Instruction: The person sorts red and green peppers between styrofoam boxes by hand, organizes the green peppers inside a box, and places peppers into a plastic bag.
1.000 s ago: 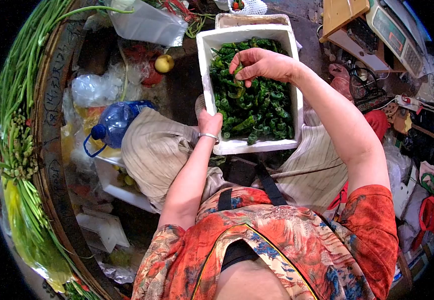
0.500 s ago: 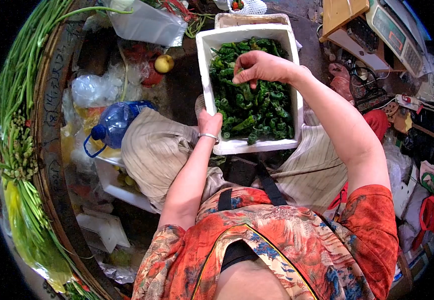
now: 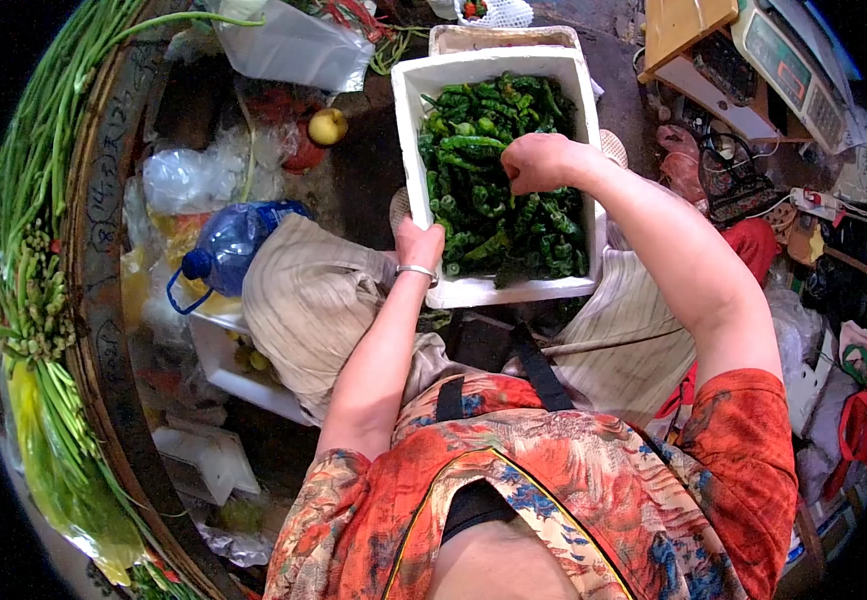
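Note:
A white foam box (image 3: 413,150) full of green peppers (image 3: 544,235) rests between my knees. My left hand (image 3: 421,247), with a bracelet at the wrist, grips the box's left wall near the lower corner. Over the right half of the peppers is my right hand (image 3: 534,163), its fingers drawn together and pointing down and left. Whatever those fingertips hold, if anything, is hidden. A long green pepper (image 3: 472,146) lies just left of them on the pile.
Left of my knee lies a blue bottle (image 3: 234,245), with plastic bags and a yellow fruit (image 3: 329,127) beyond it. Long green vegetables (image 3: 29,200) line the far left. A scale (image 3: 789,70) and cables stand at the upper right. Another box (image 3: 504,40) sits behind the foam box.
My right hand has moved right and slightly down over the peppers, and its fingers have closed up. The pepper earlier seen at its fingertips no longer shows there. My left hand stays on the box.

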{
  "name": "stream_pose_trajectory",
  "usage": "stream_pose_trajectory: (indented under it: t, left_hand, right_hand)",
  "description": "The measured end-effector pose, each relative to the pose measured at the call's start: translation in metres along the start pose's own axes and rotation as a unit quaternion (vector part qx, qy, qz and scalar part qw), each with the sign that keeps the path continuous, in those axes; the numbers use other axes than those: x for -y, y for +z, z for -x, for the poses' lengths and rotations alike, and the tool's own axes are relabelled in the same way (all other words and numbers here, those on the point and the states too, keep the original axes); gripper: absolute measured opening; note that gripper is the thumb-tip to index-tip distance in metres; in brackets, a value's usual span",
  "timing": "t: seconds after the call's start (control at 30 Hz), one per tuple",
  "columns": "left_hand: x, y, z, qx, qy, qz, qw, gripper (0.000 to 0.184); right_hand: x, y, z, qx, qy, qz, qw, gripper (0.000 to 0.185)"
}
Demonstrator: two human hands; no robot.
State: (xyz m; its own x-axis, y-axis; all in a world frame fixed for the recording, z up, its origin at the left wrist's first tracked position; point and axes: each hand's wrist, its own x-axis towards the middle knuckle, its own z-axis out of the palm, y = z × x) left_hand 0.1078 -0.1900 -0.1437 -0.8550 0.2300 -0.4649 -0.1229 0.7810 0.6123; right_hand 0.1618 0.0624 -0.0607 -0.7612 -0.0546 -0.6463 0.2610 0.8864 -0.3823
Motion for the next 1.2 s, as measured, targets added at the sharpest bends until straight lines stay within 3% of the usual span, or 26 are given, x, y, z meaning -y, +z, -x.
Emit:
stream_pose_trajectory:
  t: [0.1, 0.17, 0.23, 0.3, 0.33, 0.4, 0.67, 1.1, 1.2]
  left_hand:
    - [-0.001, -0.001, 0.001, 0.000, 0.006, 0.006, 1.000, 0.033]
    - [-0.003, -0.002, 0.002, 0.003, 0.009, 0.012, 1.000, 0.033]
    - [-0.006, -0.004, 0.004, 0.005, 0.012, 0.020, 1.000, 0.032]
    - [-0.005, -0.003, 0.004, 0.004, 0.013, 0.017, 1.000, 0.032]
    - [-0.004, -0.003, 0.003, 0.004, 0.014, 0.014, 1.000, 0.032]
    - [0.001, 0.000, -0.001, 0.000, 0.017, 0.011, 1.000, 0.032]
    - [0.007, 0.003, -0.003, 0.000, 0.012, 0.014, 1.000, 0.032]
    - [-0.004, -0.003, 0.004, 0.005, 0.016, 0.024, 1.000, 0.030]
    - [-0.003, -0.003, 0.003, 0.004, 0.019, 0.024, 1.000, 0.030]
  right_hand:
    - [0.000, -0.003, -0.008, 0.062, 0.012, -0.015, 0.998, 0.029]
    - [0.001, -0.010, -0.001, 0.057, -0.079, -0.217, 0.971, 0.032]
    - [0.006, -0.014, 0.008, 0.032, -0.088, -0.213, 0.972, 0.035]
    - [0.003, -0.011, 0.014, -0.072, -0.082, -0.016, 0.994, 0.028]
    - [0.001, -0.008, 0.013, -0.073, -0.082, -0.016, 0.994, 0.028]
    - [-0.001, 0.003, 0.006, -0.027, 0.007, 0.093, 0.995, 0.017]
    - [-0.001, 0.023, -0.009, -0.014, -0.027, 0.082, 0.996, 0.014]
    - [-0.004, 0.020, -0.001, -0.075, 0.012, 0.101, 0.992, 0.017]
    - [-0.004, 0.023, -0.004, -0.018, 0.000, 0.086, 0.996, 0.017]
